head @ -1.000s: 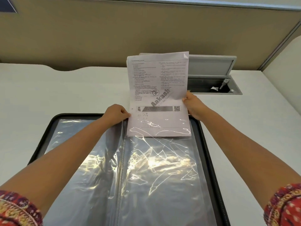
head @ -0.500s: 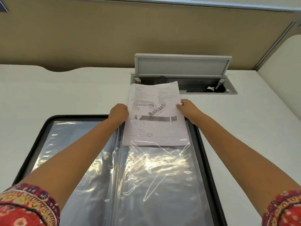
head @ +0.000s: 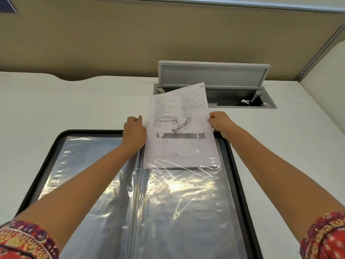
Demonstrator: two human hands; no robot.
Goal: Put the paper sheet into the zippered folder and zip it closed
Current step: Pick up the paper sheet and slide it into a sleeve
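A: Count?
B: One paper sheet (head: 179,126), one folder (head: 240,184) lying open, two clear sleeves (head: 179,212) showing. Left hand (head: 134,134) is holding the sleeve's top edge beside the sheet; right hand (head: 221,121) is pinching the sheet's right edge.

A: Sheet position?
B: Lower end sitting inside the right sleeve, top sticking out, tilted.

A: Versus half a second ago?
B: Sheet is sliding deeper, top is lifting.

A: Surroundings?
B: White desk (head: 74,101), open cable hatch (head: 214,86), tan partition (head: 130,43).
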